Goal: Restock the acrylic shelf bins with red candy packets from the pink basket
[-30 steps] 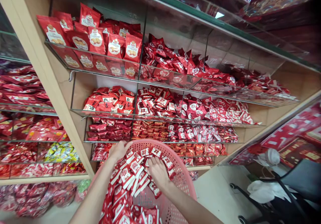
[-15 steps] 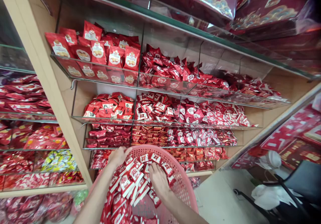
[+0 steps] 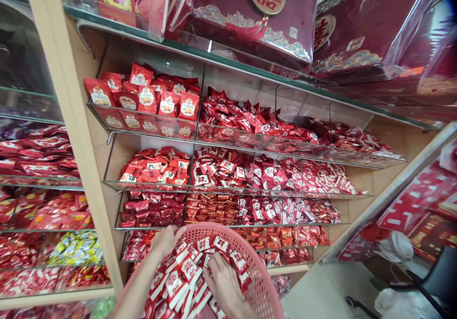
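A pink perforated plastic basket (image 3: 266,281) is in front of me, filled with small red-and-white snack packets (image 3: 189,269). My left hand (image 3: 166,240) is closed over the basket's far left rim. Inside the basket, my right hand (image 3: 223,281) lies on the packets with its fingers curled, their tips at one red-and-white packet (image 3: 206,260). Its fingertips are partly hidden, so how firmly they hold is unclear.
Glass shelves (image 3: 228,143) behind the basket carry red packets sorted by dividers. Boxed purple gift bags (image 3: 250,14) stand on the top shelf. A wooden upright (image 3: 76,133) parts off another shelf unit. At lower right are a dark chair (image 3: 428,281) and white plastic bags (image 3: 400,304).
The view has tilted up, so shelves and basket sit lower and more of the top shelf shows. My right hand's fingers have curled in more among the packets. My left hand keeps its hold.
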Demonstrator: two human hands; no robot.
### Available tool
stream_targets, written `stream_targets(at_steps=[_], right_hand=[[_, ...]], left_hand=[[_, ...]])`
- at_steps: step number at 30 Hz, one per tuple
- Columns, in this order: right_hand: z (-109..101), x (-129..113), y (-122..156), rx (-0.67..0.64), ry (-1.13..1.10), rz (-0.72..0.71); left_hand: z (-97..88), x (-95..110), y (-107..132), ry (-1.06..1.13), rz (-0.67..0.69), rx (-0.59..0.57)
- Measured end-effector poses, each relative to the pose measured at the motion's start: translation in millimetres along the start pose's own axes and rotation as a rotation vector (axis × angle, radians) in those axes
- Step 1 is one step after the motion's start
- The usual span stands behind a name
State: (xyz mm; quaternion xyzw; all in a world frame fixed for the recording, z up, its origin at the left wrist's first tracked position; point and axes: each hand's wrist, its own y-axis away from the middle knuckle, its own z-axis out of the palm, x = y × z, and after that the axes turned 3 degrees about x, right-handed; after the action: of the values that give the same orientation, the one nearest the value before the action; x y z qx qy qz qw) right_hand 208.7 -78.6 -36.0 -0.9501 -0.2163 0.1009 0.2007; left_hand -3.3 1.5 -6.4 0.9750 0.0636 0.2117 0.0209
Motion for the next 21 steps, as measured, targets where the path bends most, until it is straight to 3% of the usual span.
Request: stream_targets(at_steps=[8,11,15,19,21], right_hand=[[5,-1,4,0.048,-0.110,0.006],[-6,-1,-3,0.072,-0.203,-0.003],[-52,-1,-44,0.165,-0.327,-0.037],[-108,-2,-116,0.263,-0.372,-0.048],[-126,-3,-151,0.279,-0.332,-0.054]], left_hand=[[4.4,-2,-3,0.003,0.002,0.008],[4.2,-1,-2,0.006,0.005,0.020],[2.4,1,0,0.020,0.010,0.027],[2.9,0,1,0.021,-0.021,0.009],[4.5,-1,0,0.018,-0.023,0.011]])
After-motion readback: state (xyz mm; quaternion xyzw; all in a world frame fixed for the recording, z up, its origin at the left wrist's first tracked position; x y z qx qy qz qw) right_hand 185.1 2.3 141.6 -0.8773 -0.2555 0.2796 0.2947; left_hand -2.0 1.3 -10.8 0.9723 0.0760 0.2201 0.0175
